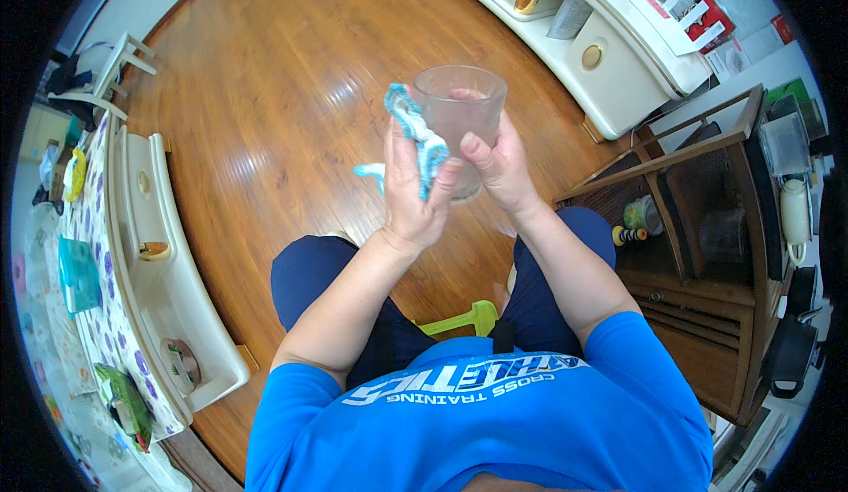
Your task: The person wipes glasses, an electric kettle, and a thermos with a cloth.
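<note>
A clear glass vase or large tumbler [467, 121] is held upright in front of me, above the wooden floor. My right hand [507, 164] grips its right side, the thumb lying across the front of the glass. On its left side, my left hand [417, 184] holds a white cloth with a light blue edge [421, 131] against the glass. A loose end of the cloth hangs to the left of that hand. The far fingers of my right hand are partly hidden behind the glass.
Below my lap shows a green plastic stool [480, 316]. A white cabinet [616, 88] stands at the upper right, a dark wooden cabinet [695, 306] at the right. On the left is a long white cabinet [199, 333] with a flowered cover and several items on top.
</note>
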